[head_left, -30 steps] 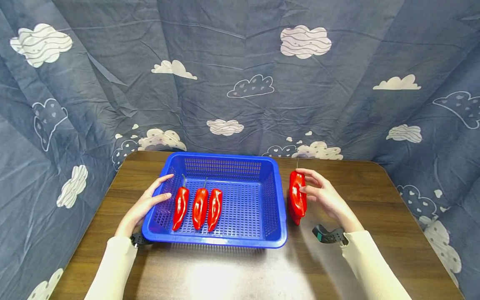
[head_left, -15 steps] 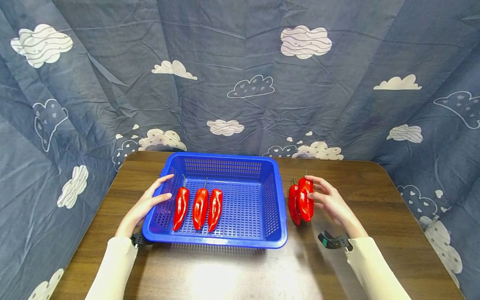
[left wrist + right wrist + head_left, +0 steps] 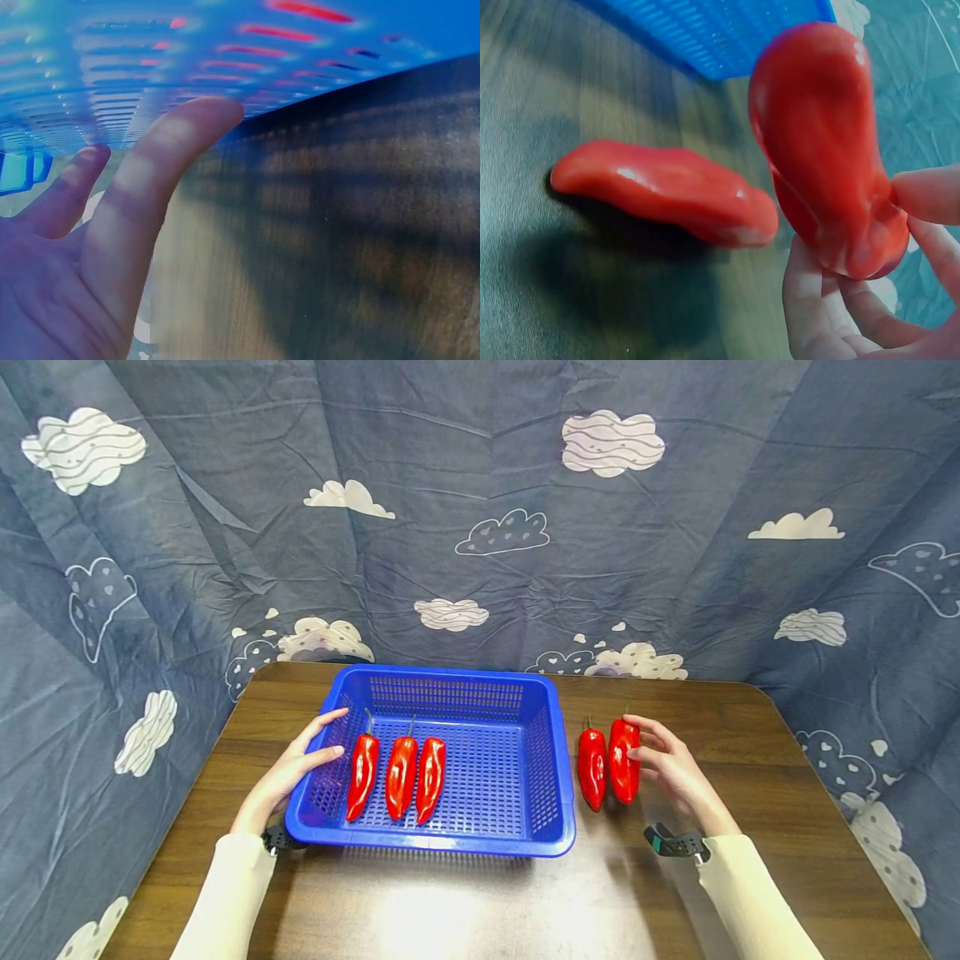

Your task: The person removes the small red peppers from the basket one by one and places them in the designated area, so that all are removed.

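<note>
A blue perforated plastic basket (image 3: pixel 450 842) stands left of centre. Inside lie three glossy red peppers, a left one (image 3: pixel 363 777), a middle one (image 3: pixel 401 777) and a right one (image 3: pixel 431 779). My left hand (image 3: pixel 291 767) is at the basket's left side, fingers spread; in the left wrist view the thumb (image 3: pixel 142 195) rests right at the slotted wall. My right hand (image 3: pixel 670 768) pinches one red pepper (image 3: pixel 623 764) near its stem end, with thumb and fingers on either side. Another red pepper (image 3: pixel 667 187) lies on the table beside it.
The brown wooden table (image 3: pixel 750 760) extends to the right of the peppers and in front of the basket. A grey-blue curtain (image 3: pixel 480 460) with white clouds hangs behind and at both sides. Black straps (image 3: pixel 675 843) circle both wrists.
My right hand has moved right and slightly toward me with its pepper. The held pepper overlapped the other one before and now appears apart from it. The left hand stays in place.
</note>
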`<state>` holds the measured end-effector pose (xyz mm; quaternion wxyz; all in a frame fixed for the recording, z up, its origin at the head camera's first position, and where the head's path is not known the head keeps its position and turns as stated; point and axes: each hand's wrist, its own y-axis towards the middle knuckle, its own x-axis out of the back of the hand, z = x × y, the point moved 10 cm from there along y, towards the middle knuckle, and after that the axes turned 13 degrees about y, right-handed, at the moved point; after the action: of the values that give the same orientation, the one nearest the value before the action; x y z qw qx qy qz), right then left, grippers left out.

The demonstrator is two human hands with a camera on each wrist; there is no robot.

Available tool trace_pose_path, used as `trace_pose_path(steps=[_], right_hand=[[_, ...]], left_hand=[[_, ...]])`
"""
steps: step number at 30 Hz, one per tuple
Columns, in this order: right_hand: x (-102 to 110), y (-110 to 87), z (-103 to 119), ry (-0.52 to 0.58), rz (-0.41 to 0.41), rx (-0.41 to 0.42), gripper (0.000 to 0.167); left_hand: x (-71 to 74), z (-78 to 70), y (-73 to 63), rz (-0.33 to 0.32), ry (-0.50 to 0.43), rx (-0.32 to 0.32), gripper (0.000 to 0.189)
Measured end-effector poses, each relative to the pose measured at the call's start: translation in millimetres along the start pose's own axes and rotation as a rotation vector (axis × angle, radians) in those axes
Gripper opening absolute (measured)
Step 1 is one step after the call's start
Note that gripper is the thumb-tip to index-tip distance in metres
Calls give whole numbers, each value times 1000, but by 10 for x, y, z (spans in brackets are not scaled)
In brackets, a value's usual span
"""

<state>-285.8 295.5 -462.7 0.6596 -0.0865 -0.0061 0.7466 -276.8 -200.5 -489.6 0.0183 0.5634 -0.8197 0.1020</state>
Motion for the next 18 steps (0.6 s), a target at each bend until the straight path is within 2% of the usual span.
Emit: trace_pose_path(steps=[18], right_hand=[[156,87,-140,-84,-51,6,50]], left_hand=[[3,9,10,1,-5,8,59]])
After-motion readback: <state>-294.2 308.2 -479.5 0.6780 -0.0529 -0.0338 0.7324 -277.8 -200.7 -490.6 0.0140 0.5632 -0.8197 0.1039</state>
